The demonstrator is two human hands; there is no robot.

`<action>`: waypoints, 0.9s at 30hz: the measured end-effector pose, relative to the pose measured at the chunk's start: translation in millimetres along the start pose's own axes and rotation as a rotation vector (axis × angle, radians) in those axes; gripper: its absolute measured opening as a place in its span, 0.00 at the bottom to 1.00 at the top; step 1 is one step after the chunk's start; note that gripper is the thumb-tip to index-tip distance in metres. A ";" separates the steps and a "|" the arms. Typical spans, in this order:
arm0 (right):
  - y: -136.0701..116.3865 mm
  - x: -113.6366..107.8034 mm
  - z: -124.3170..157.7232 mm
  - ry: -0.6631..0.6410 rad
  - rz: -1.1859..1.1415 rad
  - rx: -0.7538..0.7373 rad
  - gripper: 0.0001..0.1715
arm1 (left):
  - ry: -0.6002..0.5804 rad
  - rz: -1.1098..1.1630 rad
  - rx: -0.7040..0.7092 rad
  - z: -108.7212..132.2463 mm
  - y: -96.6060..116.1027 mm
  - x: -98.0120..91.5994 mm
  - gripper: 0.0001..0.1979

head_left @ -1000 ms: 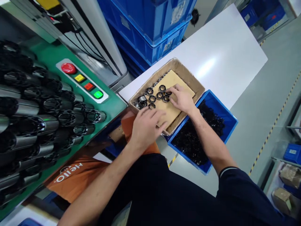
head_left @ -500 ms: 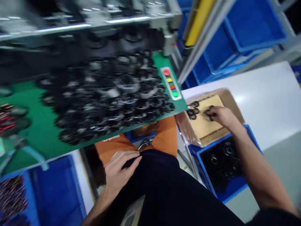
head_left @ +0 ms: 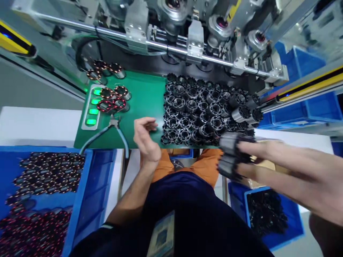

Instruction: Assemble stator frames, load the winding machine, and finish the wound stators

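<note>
My right hand (head_left: 294, 171), smeared by motion, is shut on black motor stator cores (head_left: 229, 157), at least two stacked together, over the front right of the green worktop (head_left: 146, 92). Beneath and left of them stand rows of bare stator cores (head_left: 191, 105) with toothed rings on top. My left hand (head_left: 147, 137) hovers by the worktop's front edge, fingers loosely bent and apart, with nothing visible in it. To its left lie cutting pliers (head_left: 114, 123) with blue handles. Several copper-wound stators (head_left: 119, 103) stand behind the pliers.
A machine rail with metal clamps (head_left: 167, 48) spans the back. Green-lit buttons (head_left: 92, 111) sit at the left. A blue bin (head_left: 92, 200) holds many wound stators. At the right are a cardboard box (head_left: 268, 164) and a blue bin (head_left: 288, 239) with black parts.
My right hand has come from the cardboard box to above the worktop with stator cores. My left hand has risen from my lap to the worktop's edge. The view has swung left.
</note>
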State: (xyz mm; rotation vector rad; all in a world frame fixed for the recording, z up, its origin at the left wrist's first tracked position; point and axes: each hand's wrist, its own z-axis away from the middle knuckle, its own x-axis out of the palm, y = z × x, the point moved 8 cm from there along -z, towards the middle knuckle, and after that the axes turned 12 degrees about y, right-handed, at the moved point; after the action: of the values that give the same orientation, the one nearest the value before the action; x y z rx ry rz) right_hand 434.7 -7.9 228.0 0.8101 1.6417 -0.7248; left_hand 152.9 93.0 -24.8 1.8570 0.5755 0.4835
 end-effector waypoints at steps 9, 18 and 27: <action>-24.3 112.8 -149.9 -0.317 0.025 -0.378 0.14 | -0.193 0.028 0.074 -3.0 17.8 -2.2 0.31; -4.6 128.4 -148.7 -0.385 -0.002 -0.291 0.16 | -0.263 0.003 0.080 -1.7 17.8 -0.2 0.31; -1.0 143.7 -150.7 -0.367 -0.016 -0.180 0.17 | -0.248 0.000 0.117 -1.0 21.0 0.4 0.29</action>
State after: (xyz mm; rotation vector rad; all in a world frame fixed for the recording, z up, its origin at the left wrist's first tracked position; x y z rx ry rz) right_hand 327.7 132.5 117.5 0.5010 1.3589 -0.6806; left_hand 156.0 87.6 -4.7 1.9917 0.4441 0.2178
